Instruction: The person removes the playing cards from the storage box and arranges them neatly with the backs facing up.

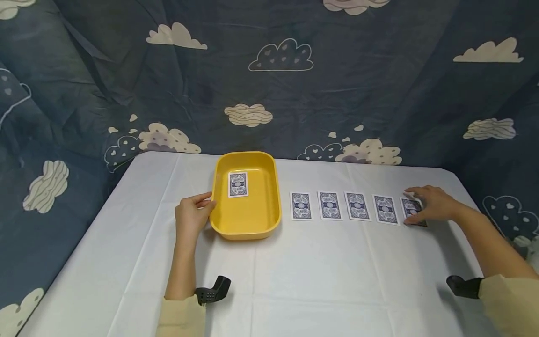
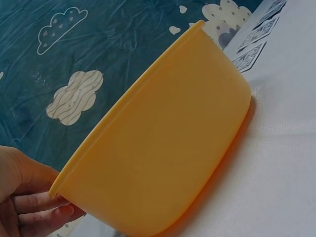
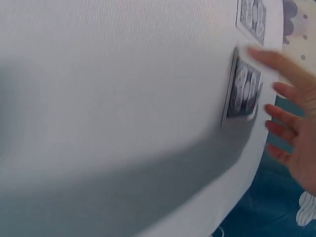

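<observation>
My left hand (image 1: 193,216) pinches the left rim of a yellow plastic tub (image 1: 246,223), thumb on top and fingers beneath, as the left wrist view also shows. Inside the tub a blue-backed playing card (image 1: 238,185) lies face down near the upper left. At the right end of a row of cards, my right hand (image 1: 433,203) reaches over the last playing card (image 3: 244,91). Its fingers are spread, with the fingertips close around that card's edges. The hand covers part of this card in the head view, and is slightly blurred in the right wrist view.
Several more face-down cards, from one beside the tub (image 1: 301,206) to one near the right hand (image 1: 385,209), lie spaced out on the white tablecloth (image 1: 320,276). Behind the table hangs a dark cloth (image 1: 278,93) with a cloud print.
</observation>
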Motion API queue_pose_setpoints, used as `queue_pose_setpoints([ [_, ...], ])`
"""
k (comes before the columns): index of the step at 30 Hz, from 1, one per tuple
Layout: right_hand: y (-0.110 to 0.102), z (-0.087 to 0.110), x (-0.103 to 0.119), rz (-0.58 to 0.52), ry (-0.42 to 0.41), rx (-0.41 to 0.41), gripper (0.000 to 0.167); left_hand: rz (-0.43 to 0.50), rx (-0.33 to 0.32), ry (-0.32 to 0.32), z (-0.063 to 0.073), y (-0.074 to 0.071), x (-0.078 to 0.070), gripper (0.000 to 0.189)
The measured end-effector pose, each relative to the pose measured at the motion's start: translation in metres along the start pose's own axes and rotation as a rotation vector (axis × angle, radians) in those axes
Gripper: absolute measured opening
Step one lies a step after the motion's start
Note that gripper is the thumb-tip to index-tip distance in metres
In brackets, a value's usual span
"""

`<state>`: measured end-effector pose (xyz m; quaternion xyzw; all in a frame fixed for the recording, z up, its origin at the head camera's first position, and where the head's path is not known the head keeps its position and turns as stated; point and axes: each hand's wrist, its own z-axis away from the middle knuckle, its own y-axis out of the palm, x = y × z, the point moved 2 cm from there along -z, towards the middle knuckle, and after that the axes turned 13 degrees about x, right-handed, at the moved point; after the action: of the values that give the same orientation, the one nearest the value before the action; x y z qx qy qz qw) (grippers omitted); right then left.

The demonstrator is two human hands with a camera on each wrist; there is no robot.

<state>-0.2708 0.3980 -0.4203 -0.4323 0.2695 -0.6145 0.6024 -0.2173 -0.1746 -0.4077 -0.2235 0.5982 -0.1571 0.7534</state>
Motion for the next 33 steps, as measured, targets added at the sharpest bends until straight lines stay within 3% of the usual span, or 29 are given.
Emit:
queue_pose_setpoints([
  [5,-0.007,-0.01,0.052,-0.003,-0.032,-0.192,0.086,-0.005,0.001,-0.007,0.001,0.0,-0.001,0.033],
  [11,-0.014,-0.035,0.139,0.099,-0.123,-0.301,0.077,-0.004,-0.003,0.001,0.001,-0.002,0.001,0.032],
  [21,-0.024,-0.069,0.271,0.12,-0.233,-0.346,0.073,0.022,-0.005,0.001,-0.001,0.001,0.002,0.032],
  [33,-0.02,-0.102,0.374,0.171,-0.424,-0.354,0.075,0.021,0.005,0.016,-0.001,-0.001,0.002,0.031],
])
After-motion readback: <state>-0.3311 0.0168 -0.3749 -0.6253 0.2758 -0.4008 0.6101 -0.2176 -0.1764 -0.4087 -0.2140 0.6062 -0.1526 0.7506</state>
